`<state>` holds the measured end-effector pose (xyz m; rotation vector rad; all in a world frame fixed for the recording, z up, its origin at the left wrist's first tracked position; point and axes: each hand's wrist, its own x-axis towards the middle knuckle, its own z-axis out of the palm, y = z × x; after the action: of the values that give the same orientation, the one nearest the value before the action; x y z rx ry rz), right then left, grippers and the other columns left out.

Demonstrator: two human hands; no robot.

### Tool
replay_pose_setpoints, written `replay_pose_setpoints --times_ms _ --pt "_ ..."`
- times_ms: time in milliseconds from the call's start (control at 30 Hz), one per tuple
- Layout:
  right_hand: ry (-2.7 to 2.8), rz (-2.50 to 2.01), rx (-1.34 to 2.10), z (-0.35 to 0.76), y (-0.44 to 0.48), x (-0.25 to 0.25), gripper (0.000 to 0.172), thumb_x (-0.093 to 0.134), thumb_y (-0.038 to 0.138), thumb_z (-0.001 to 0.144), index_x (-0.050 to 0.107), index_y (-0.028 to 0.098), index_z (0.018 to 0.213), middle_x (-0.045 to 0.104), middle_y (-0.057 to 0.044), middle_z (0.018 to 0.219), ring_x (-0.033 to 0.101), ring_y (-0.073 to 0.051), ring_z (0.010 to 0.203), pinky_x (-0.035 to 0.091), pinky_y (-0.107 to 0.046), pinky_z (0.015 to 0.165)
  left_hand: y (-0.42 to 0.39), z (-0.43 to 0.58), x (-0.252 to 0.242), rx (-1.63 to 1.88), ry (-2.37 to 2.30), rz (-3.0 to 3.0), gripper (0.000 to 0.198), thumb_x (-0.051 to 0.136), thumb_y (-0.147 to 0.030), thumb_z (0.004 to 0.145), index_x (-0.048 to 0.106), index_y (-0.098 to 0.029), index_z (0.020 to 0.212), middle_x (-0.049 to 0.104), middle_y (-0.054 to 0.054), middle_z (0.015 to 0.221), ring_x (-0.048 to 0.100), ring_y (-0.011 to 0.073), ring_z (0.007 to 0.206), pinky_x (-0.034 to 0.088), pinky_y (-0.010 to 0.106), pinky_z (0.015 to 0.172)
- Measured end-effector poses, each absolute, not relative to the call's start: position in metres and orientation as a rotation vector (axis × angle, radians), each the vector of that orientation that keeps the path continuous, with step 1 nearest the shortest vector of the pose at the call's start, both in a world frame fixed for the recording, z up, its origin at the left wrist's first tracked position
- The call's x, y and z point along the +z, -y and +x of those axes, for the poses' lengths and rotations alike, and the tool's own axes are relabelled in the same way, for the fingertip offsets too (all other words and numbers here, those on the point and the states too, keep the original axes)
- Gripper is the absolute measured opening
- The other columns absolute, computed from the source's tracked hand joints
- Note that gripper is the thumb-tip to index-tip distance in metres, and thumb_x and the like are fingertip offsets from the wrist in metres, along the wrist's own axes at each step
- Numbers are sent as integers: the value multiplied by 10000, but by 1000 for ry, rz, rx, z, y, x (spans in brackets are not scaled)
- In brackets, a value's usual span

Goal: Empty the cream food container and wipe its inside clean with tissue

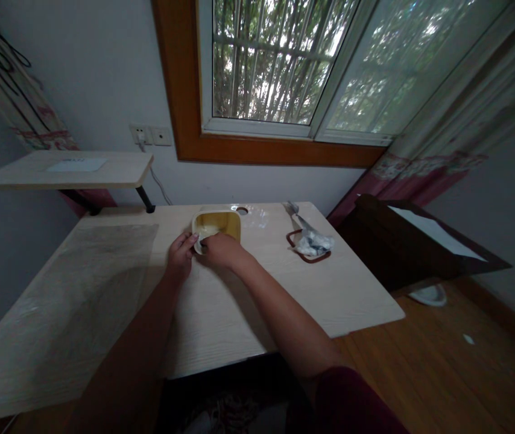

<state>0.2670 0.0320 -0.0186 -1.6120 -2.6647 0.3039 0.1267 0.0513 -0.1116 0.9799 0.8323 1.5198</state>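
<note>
A yellow square container (pixel 221 223) with a pale rim sits near the far middle of the light wooden table (pixel 221 313). My left hand (pixel 180 255) is curled against the container's near left corner. Beside it, my right hand (pixel 222 249) rests closed on the near rim. Both hands pinch a small white piece (pixel 200 242) at that corner; I cannot make out what it is.
A fork (pixel 294 215) and a small dark-rimmed dish holding crumpled plastic (pixel 310 245) lie to the right. A raised shelf (pixel 65 169) stands at the table's back left. A dark wooden cabinet (pixel 415 244) stands right of the table, under a window.
</note>
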Motion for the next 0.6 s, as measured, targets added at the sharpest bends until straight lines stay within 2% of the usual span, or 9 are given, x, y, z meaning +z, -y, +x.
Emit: replay_pose_setpoints --times_ms 600 --pt "2705 -1657 370 259 -62 -35 443 467 380 1009 731 96 1223 730 -218 1218 716 -299 1101 539 -340 891 -52 128 -113 1514 -822 939 325 818 -447 693 626 -197 773 677 19 723 683 191 747 519 279 642"
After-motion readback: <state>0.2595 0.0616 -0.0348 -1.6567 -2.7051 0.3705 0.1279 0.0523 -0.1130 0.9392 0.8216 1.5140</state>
